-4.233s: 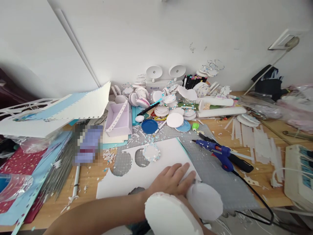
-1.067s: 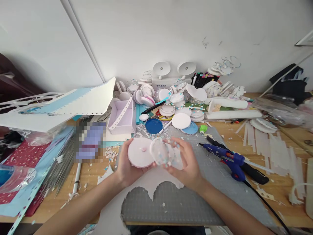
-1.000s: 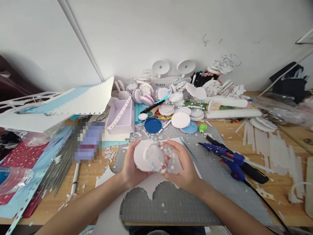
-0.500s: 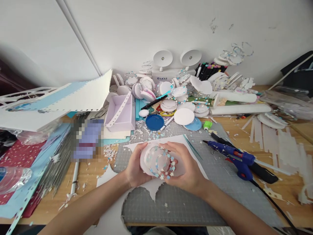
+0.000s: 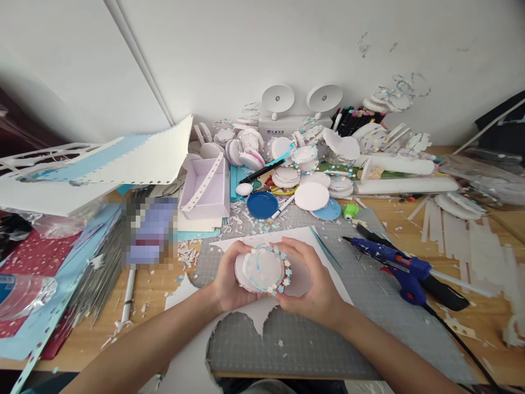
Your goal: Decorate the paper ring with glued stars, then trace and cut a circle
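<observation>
Above the cutting mat (image 5: 266,350), a round white layered disc piece (image 5: 262,271) is held between both hands. My left hand (image 5: 232,276) is closed around its left side, thumb on top. A strand of small blue and white star-like shapes (image 5: 286,272) curves along the disc's right edge. My right hand (image 5: 315,279) curls around that side, thumb low and fingers high, at the strand; its inner fingertips are partly hidden. Beneath the hands lies a white sheet (image 5: 328,268) with a ragged cut edge.
A blue glue gun (image 5: 394,262) lies on the right. Several white discs (image 5: 311,196), a blue round lid (image 5: 262,204) and a lilac box (image 5: 205,189) stand behind. Papers and thin wires (image 5: 96,273) fill the left, and paper scraps are scattered about.
The star strand has shifted from over the disc's middle to around its right edge. The disc's top shows more plainly. The camera view has moved slightly.
</observation>
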The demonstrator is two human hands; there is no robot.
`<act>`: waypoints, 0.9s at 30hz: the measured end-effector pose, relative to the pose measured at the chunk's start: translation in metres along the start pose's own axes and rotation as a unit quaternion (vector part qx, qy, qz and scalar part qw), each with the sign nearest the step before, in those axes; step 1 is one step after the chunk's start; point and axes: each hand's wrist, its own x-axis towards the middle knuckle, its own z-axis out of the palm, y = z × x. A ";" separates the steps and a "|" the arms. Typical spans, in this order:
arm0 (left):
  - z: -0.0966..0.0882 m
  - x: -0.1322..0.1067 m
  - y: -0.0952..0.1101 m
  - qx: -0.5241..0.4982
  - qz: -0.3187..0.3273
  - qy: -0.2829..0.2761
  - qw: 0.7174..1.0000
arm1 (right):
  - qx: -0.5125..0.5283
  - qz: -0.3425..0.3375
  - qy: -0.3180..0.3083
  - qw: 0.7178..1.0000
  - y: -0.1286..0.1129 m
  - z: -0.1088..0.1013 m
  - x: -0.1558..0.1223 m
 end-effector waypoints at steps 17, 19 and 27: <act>0.020 -0.010 0.010 0.039 0.136 -0.066 0.988 | -0.038 0.113 0.158 0.980 0.028 0.006 0.014; 0.020 -0.012 0.011 0.035 0.144 -0.074 0.986 | -0.080 0.103 0.130 0.983 0.027 0.007 0.011; 0.018 -0.016 0.015 0.022 0.135 -0.092 0.986 | -0.276 0.007 0.163 0.947 0.021 -0.034 0.037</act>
